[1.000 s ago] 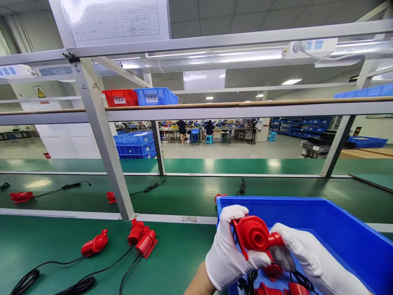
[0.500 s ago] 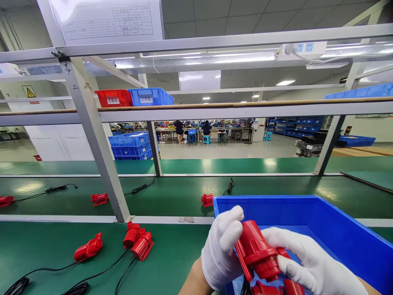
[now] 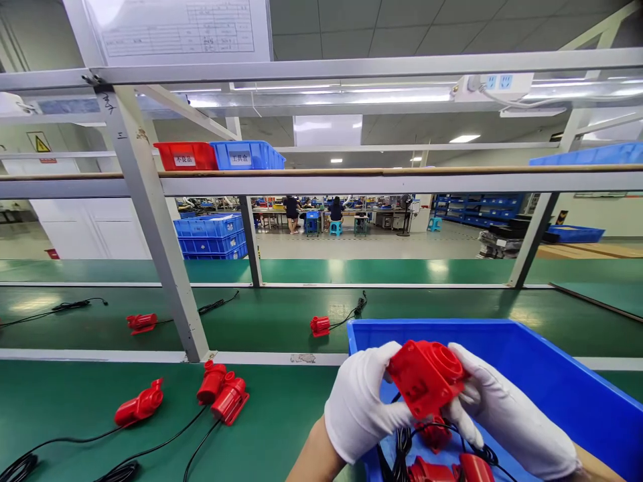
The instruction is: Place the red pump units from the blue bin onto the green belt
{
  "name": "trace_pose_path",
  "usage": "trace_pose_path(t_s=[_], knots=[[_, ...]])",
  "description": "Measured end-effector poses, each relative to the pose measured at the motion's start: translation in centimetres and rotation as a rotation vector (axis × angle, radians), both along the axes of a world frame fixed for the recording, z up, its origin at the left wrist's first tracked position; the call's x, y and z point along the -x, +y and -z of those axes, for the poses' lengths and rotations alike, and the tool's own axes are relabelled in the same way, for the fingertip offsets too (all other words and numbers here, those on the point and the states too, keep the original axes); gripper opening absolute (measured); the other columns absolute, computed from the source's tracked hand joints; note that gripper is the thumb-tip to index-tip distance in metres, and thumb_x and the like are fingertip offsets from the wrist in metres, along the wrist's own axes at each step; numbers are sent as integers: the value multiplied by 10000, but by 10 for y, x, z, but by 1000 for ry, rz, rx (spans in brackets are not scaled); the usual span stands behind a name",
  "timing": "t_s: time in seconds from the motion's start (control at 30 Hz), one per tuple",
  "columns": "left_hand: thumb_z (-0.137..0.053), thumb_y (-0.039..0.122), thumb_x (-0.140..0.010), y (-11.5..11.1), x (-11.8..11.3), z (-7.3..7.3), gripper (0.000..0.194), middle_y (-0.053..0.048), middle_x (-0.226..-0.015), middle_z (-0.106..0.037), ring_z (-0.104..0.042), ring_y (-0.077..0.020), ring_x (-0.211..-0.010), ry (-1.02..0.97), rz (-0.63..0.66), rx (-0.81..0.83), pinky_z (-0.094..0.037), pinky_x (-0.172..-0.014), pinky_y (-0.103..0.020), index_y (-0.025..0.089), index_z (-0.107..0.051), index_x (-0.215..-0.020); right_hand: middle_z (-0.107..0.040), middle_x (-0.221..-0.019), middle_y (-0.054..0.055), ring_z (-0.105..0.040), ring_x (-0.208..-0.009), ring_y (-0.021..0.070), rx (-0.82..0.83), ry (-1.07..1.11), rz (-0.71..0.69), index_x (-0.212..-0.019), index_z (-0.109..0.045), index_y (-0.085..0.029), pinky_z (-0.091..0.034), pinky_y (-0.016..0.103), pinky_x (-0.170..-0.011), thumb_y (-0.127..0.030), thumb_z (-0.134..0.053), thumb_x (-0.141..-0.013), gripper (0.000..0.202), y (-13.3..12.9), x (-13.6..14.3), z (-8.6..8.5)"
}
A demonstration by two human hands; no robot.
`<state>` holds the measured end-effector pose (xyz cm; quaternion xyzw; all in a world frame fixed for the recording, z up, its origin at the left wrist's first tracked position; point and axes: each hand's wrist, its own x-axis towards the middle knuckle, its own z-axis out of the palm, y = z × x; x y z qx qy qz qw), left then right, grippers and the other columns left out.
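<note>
Both hands wear white gloves. My left hand [image 3: 364, 402] grips the left side of a red pump-like part [image 3: 426, 377], and my right hand [image 3: 495, 408] has hold of its right side. The part is turned with a flat face and a round opening showing. It is held over a blue bin [image 3: 552, 375], where more red parts [image 3: 475, 467] and black cables [image 3: 403, 445] lie below the hands. On the green bench to the left are a single red part [image 3: 140, 404] and two red parts side by side [image 3: 211, 381], [image 3: 230, 398], with black cables attached.
Behind the bench, a green belt carries red parts [image 3: 320, 326], [image 3: 141, 323] with cables. A metal post [image 3: 163, 234] rises at the left. Red and blue bins [image 3: 185, 156], [image 3: 247, 155] stand on the shelf above. People sit and stand far back.
The held red part has been turned over and now shows its flat face and opening. The red parts on the belt have shifted left. More of the bin's contents shows.
</note>
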<state>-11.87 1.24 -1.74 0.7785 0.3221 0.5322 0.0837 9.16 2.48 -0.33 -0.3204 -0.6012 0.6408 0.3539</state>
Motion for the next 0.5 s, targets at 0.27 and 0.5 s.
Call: trace_pose_path(t_s=[0.27,0.5], knots=[[-751,499,-749,3,-1,-2,511,15,-1038,-693,-636,-185,-857,2,53,379,-490,-799,-285,278,-579,-1176,-538,-405,59,-433,-286,57,211,75,-1,-518,-604,-90,-311,143,-329,-707,-364,-914,771,11,6,-2],[-713,531,-777,6,-2,2,554,1,-1110,-674,-636,-192,-922,23,64,411,-503,-847,-310,289,-538,-1244,-555,-428,53,-460,-309,46,256,94,-13,-556,-633,-84,-344,129,-353,-696,-427,-887,726,14,4,-6]])
